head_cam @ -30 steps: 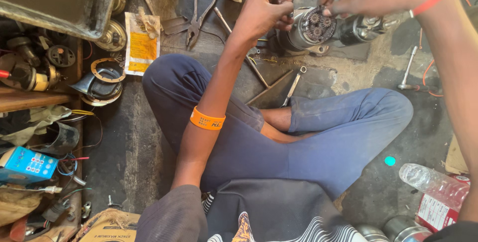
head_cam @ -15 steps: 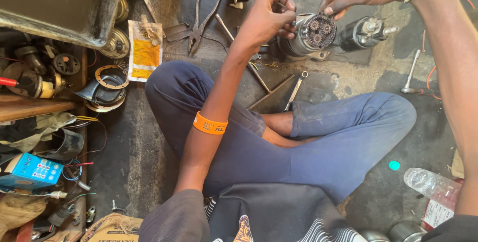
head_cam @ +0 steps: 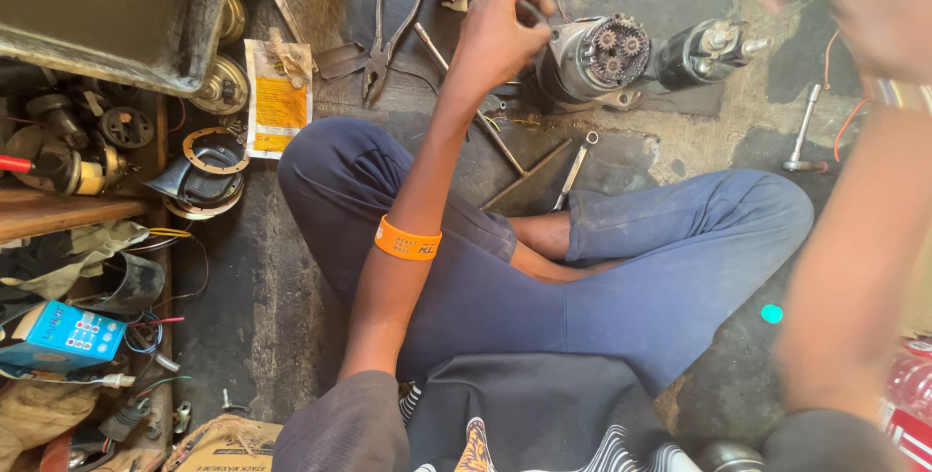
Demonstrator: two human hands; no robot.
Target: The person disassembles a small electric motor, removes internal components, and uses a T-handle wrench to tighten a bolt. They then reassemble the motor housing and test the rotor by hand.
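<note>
motor: grey motor (head_cam: 592,59) with its gears showing lies on the floor at 12 o'clock
left hand: left hand (head_cam: 500,35) closed on the motor's left end
right hand: right hand (head_cam: 854,1) raised at 2 o'clock, blurred, cannot tell its grip
nearby: pliers (head_cam: 388,30) at 11 o'clock; second motor (head_cam: 704,50) just right of the first

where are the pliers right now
The pliers lie on the floor at upper centre of the head view, between the yellow packet and the left hand.
</note>
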